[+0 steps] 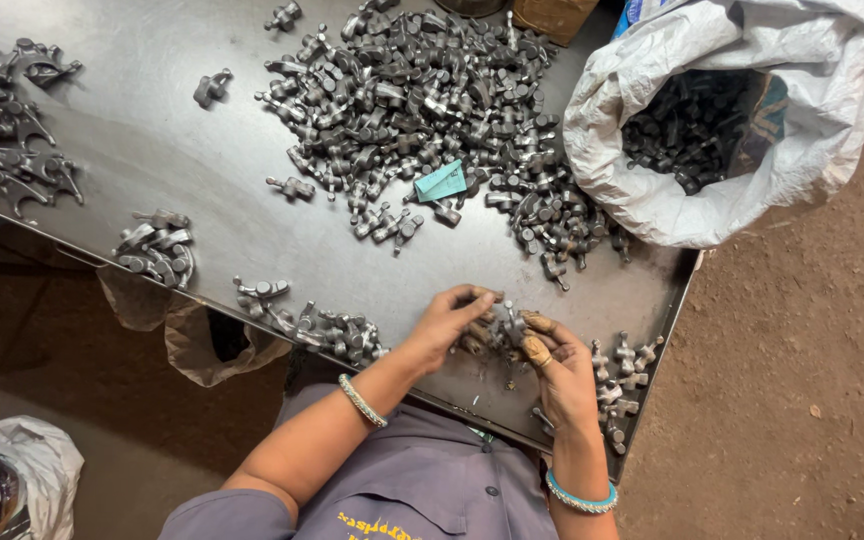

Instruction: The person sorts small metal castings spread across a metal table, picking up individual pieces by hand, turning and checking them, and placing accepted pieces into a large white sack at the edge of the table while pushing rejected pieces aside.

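Both hands pinching one small metal part (508,325) between them: left hand (449,322), right hand (560,372) (inspection step, likely). Next: placing it on near sorted cluster (337,333).

— What did the hands have?
— Both met over a small grey metal part (505,325) at the near edge of the steel table (182,170); the left hand (447,322) pinched it from one side, the right hand (557,370) from the other.
— And around them?
— A big heap of parts (422,100) lay farther back with a teal tag (441,181) on it, a white sack (692,190) of parts stood at the right, and small rows (337,333) lay just left of the hands.
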